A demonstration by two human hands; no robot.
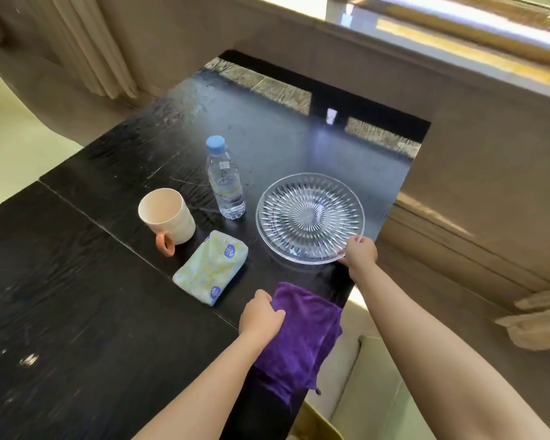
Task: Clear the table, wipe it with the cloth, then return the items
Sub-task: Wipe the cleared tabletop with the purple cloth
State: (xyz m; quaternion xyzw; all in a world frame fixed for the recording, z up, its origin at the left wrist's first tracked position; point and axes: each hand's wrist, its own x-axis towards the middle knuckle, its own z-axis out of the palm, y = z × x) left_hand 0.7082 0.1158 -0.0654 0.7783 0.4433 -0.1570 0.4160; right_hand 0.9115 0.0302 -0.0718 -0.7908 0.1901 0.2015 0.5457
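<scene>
**A:** Since the wiping depends on it, where is the purple fleecy cloth (302, 331)?

**B:** Under the left hand (261, 315), at the near right edge of the black wood-grain tabletop (77, 312). The left fingers (276, 313) are curled down on the cloth's left side and grip it. The rest spreads to the right of them and droops over the tabletop's edge.

**A:** And the right hand (361, 253)?

**B:** Stretched out beyond the cloth. Its fingers (353, 240) are closed on the near right rim of a round clear cut-glass plate (310, 217), which spreads away to their left. Whether that rim is raised off the tabletop, I cannot tell.

**A:** What else stands there?

**B:** Just beyond the left fingers, apart from the cloth, a soft pale green-and-yellow tissue pack (211, 267) with round blue labels lies flat. Farther out and to the left, a cream mug with an orange ring handle (167, 215) stands upright, handle toward the person. A clear plastic water bottle with a pale blue cap (224, 182) stands upright between mug and plate, near both, touching neither.

**A:** And past the tabletop?

**B:** A beige pleated curtain (86, 42) hangs far off to the left of the left fingers. A bright window ledge (458, 36) runs well beyond the right fingers, its light mirrored on the far tabletop.
</scene>
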